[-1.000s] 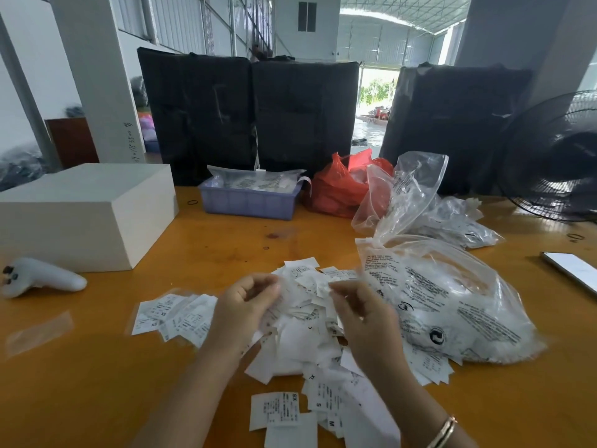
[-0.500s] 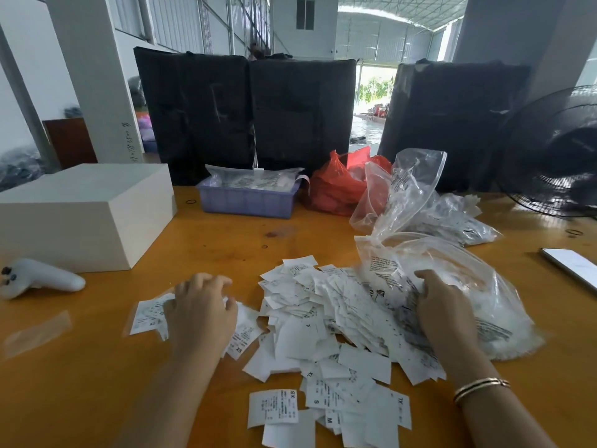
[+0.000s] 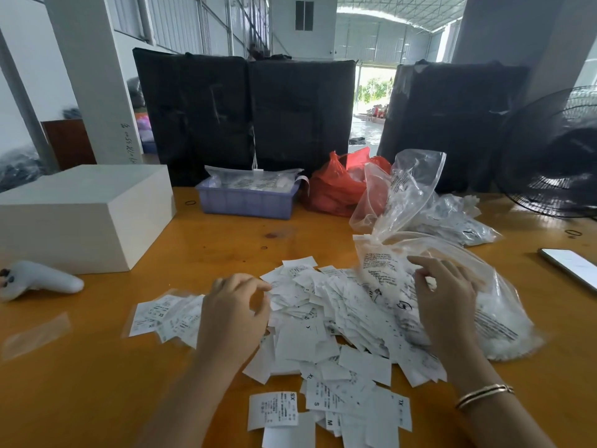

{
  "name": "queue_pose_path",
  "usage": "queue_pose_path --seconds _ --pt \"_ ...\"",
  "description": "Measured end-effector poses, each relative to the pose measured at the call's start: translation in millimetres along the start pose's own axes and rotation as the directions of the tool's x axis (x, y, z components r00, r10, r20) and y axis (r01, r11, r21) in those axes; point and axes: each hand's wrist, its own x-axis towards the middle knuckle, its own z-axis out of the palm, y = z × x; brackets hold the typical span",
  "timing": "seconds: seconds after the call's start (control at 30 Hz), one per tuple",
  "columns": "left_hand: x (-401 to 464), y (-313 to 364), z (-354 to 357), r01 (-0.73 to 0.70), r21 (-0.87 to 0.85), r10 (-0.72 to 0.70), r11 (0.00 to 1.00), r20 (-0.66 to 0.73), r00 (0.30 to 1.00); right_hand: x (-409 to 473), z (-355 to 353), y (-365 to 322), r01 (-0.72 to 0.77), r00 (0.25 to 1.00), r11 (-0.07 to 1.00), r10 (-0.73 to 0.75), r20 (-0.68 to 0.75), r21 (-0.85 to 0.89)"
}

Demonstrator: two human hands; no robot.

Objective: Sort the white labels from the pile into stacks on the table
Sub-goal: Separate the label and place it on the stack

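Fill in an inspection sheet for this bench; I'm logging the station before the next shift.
Surface: orange wooden table, bare at the near left.
Job's things: loose pile of labels at centre; a small stack to its left; an XS label lying apart near the front edge.
Clutter: clear bag of labels, more bags behind it, red bag, purple tray, white box, controller, phone.
Grippers: left hand over the pile's left edge, holding nothing visible; right hand on the clear bag.
Cables: nothing seen.
Surroundings: fan at right, black bundles behind the table.
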Motion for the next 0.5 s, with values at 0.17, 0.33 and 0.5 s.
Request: queue_pose_path --seconds 0.17,0.33,0.5 --pt "-4.1 19.6 -3.2 0.048 -0.501 0.060 0.864 0.197 0.979 -10.4 -5.7 -45.3 -0.162 0.979 0.791 0.055 0.196 0.590" --pt "-5.2 29.2 -4.7 0.423 -0.752 -0.008 0.506 0.486 0.874 -32.7 7.0 -72.4 -0.630 0.771 0.279 0.118 0.626 0.725" --pt "-6.3 29.0 -9.9 0.506 -0.773 0.074 0.381 0.571 0.817 -43.0 13.3 -78.5 -0.703 0.709 0.173 0.102 0.697 0.690"
